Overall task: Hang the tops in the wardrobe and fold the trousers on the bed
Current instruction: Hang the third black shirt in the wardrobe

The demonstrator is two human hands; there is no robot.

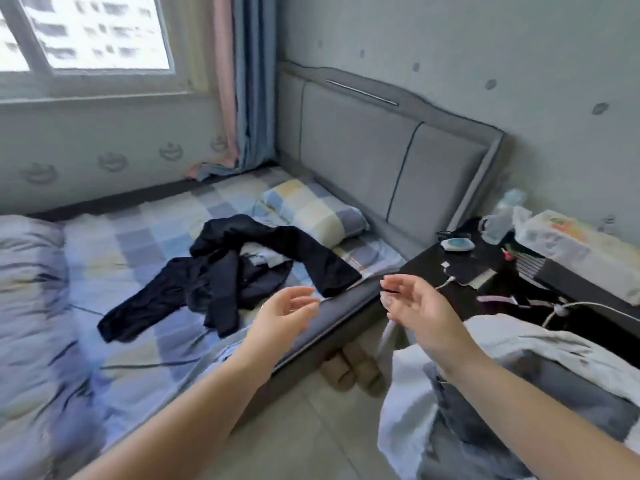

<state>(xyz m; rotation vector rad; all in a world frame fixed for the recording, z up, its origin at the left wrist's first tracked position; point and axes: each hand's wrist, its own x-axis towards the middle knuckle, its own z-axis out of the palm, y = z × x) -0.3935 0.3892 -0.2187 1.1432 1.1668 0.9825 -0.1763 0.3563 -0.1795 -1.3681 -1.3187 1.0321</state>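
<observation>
Nearest the camera, a pale grey and white garment (519, 372) hangs draped over the right forearm, bunched in folds below the wrist. Both bare arms reach forward over the near edge of the bed with the grey padded frame (349, 303). The left hand (287, 315) hovers just above that edge, palm turned inward, fingers loosely curved and apart, holding nothing. The right hand (412, 299) is level with it, beyond the bed's corner, fingers relaxed and slightly bent, also holding nothing.

Just past the left hand, on the bed's checked blue, yellow and white sheet (138, 237), lies a tangled heap of dark navy and black clothes (221, 271). One long black leg or sleeve stretches from the heap to the bed's near edge, ending close to the hands; another trails toward the rumpled grey-striped duvet (31, 306) at the bed's foot end. Which pieces are trousers and which are tops cannot be told.

Behind the heap, a checked pillow (311, 209) rests against the grey upholstered headboard (363, 147).

Beside the head of the bed stands a black bedside table (436, 261) carrying a white charging cable (446, 282), a small round white and blue device (457, 244) and a soft plastic tissue pack (557, 237) with a white tissue sticking out of its top.
</observation>
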